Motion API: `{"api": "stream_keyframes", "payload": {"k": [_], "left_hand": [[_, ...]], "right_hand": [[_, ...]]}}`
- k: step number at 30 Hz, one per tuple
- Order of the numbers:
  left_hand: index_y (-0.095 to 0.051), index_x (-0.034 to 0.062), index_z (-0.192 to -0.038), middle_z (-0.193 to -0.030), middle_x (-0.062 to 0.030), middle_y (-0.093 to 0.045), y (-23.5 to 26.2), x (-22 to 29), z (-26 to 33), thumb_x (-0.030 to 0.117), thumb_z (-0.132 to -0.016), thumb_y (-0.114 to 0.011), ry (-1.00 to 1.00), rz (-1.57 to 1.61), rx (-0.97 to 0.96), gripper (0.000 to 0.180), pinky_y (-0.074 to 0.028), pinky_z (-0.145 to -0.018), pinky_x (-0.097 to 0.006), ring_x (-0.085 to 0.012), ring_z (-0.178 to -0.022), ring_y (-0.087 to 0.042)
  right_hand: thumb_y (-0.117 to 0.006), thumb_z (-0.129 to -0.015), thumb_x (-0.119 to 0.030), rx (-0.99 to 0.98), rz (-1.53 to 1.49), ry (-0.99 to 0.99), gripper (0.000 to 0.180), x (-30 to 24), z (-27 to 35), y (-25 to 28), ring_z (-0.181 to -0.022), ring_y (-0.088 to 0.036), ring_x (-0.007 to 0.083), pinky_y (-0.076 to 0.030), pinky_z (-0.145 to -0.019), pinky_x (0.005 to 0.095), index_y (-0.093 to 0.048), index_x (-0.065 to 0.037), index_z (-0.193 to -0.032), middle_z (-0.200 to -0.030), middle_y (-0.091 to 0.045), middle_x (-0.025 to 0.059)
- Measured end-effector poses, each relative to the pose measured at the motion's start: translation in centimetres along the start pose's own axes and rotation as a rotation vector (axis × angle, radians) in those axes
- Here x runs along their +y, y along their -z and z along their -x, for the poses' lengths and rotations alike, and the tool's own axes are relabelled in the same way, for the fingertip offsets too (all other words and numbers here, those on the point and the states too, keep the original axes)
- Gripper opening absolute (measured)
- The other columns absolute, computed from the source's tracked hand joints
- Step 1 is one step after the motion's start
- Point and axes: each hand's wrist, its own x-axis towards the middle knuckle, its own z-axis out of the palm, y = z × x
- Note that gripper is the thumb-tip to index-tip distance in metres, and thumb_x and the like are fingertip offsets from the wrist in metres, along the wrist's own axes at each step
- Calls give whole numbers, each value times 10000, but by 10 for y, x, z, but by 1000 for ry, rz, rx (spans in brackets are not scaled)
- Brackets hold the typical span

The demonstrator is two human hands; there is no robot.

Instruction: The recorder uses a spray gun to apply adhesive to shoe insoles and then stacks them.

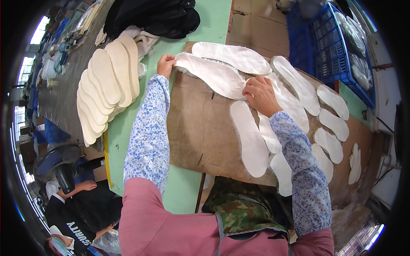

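Note:
A white, fluffy-edged insole [209, 72] lies slantwise across the far part of a brown board [192, 123]. My left hand [165, 65] pinches its narrow left end between thumb and fingers. At its other end, my right hand [261, 94] has its fingers bent down onto the rim; what the fingertips grip is partly hidden. Just beyond lies another white insole [232, 56], and a further insole [250, 138] points toward me below my right hand. More insoles [297, 83] are spread to the right, some partly under my right forearm.
Left of the board, a fanned stack of cream insoles [102, 81] rests on the green tabletop [183, 187]. Black cloth [151, 17] is heaped at the far side. Blue crates [329, 47] stand at far right. A fan [60, 164] and a seated person [81, 209] are at lower left.

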Motion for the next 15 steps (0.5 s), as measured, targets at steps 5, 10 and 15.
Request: {"api": "stream_keyframes", "payload": {"k": [5,10,15], "left_hand": [[-660,60,-953,-855,-79,-646,-7,-12,-5,238,-842,-462,-85,186,27,288,-460,-720,-318,-171,-796,-581],[-538,24,-1041,-977,-185,-576,-9,-20,-12,145,-858,-546,-140,207,362,220,-453,-841,-409,-334,-912,-573],[-490,23,-959,-830,-75,-571,-1,-1,57,128,-887,-544,-246,194,630,138,-484,-637,-293,-141,-681,-559]], "right_hand": [[-637,-731,-125,10,14,20,52,4,11,-2,-911,-554,225,-378,-865,403,-685,-125,-752,-853,-624,16],[-651,-726,-83,-1,25,-41,90,1,11,-1,-917,-558,233,-383,-880,393,-620,-117,-804,-881,-633,11],[-676,-700,36,13,-88,-176,473,9,19,0,-1039,-577,275,-454,-855,406,-515,-85,-1128,-1322,-442,117]]}}
